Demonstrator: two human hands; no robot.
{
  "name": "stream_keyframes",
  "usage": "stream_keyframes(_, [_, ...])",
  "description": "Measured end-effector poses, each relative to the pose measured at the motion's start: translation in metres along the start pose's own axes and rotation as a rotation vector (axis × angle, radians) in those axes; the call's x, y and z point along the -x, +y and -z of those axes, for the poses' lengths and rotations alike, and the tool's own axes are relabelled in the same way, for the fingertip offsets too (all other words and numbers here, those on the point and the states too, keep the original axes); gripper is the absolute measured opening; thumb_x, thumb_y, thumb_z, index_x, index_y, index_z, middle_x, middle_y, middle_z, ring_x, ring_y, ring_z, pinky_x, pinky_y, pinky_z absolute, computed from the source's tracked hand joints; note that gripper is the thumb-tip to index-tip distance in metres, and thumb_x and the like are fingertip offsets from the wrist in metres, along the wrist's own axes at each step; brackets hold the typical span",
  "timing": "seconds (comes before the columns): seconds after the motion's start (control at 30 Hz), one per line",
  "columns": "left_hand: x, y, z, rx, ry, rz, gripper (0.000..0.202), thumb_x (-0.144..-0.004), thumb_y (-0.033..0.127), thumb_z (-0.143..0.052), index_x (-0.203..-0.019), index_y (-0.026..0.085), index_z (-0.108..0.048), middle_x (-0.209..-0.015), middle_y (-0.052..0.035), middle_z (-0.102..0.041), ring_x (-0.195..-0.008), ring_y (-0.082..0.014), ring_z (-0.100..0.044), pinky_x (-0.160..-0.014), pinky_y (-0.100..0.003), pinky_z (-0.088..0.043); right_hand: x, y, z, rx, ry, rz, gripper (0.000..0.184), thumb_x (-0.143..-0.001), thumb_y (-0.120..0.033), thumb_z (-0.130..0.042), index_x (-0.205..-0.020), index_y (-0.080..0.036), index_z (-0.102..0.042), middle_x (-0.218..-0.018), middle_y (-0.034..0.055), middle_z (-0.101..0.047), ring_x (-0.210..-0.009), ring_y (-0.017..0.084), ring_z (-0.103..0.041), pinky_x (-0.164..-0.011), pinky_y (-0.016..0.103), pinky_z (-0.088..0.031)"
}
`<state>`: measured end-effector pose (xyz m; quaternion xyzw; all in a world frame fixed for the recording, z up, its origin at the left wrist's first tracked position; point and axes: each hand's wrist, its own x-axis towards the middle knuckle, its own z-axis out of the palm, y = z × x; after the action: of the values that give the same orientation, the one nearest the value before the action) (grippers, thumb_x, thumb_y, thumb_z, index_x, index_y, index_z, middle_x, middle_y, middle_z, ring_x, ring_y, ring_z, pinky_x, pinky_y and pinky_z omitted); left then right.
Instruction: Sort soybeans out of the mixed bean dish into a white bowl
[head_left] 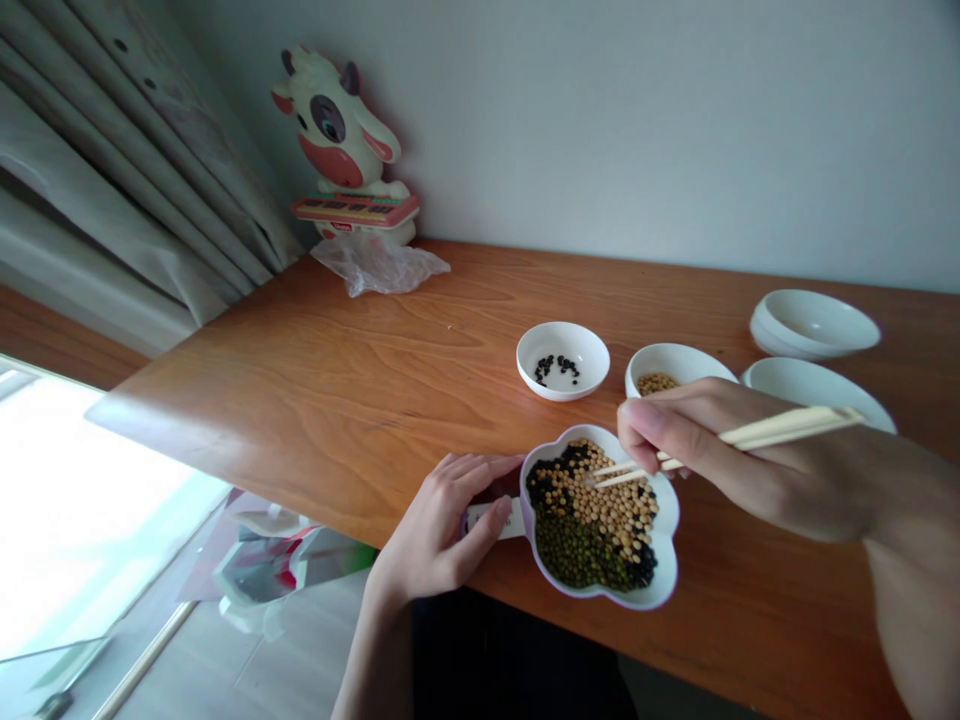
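Beans (600,515), yellow, green and black: in the dish (664,580), near edge of the desk (337,400). Chopsticks (787,428): pinched in my right hand (750,470), tips among the yellow ones. Handle (514,520): gripped by my left hand (442,530). Beyond: black-bean bowl (555,393), yellow-bean bowl (697,365). Step, I judge: picking at yellow beans; next move calls for a light, even squeeze.

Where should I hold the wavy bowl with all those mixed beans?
By its short handle, I'd say, coming from the left. It sticks out that way and looks narrow. The wavy bowl holds loose beans, and the chopsticks reach in from the right, so grabbing that side could get messy.
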<state>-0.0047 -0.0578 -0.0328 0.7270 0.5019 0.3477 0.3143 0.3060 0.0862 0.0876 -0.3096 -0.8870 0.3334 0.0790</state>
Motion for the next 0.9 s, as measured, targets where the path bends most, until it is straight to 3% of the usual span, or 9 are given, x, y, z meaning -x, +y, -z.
stream_keyframes(0.13, [0.000,0.001,0.000,-0.002,0.000,0.006,0.044,-0.118,0.039,-0.060,-0.159,0.027,-0.068,-0.144,-0.0082,-0.081,-0.123,-0.0309,-0.076,-0.110,-0.047,-0.052,-0.002,-0.002,0.000,0.030,-0.020,-0.075,0.048,-0.117,-0.060,-0.048,-0.093,-0.030,-0.077,-0.084,0.0036,-0.077,-0.078,0.025,-0.069,-0.075,0.041,-0.050])
stream_keyframes(0.7, [0.000,0.004,0.000,-0.007,0.008,0.000,0.044,-0.118,0.039,-0.059,-0.158,0.027,-0.069,-0.142,-0.0082,-0.082,-0.122,-0.0304,-0.077,-0.109,-0.046,-0.052,-0.001,-0.008,0.001,0.066,-0.025,-0.110,0.048,-0.115,-0.059,-0.048,-0.093,-0.030,-0.078,-0.091,0.0032,-0.081,-0.089,0.027,-0.073,-0.085,0.041,-0.052])
stream_keyframes(0.9, [-0.001,0.004,0.000,0.005,0.004,0.008,0.044,-0.117,0.039,-0.059,-0.158,0.026,-0.069,-0.140,-0.0081,-0.082,-0.119,-0.0300,-0.077,-0.108,-0.046,-0.052,-0.007,-0.014,-0.001,0.065,-0.033,-0.060,0.055,-0.117,-0.060,-0.045,-0.086,-0.026,-0.075,-0.079,0.0024,-0.075,-0.074,0.022,-0.067,-0.079,0.039,-0.047])
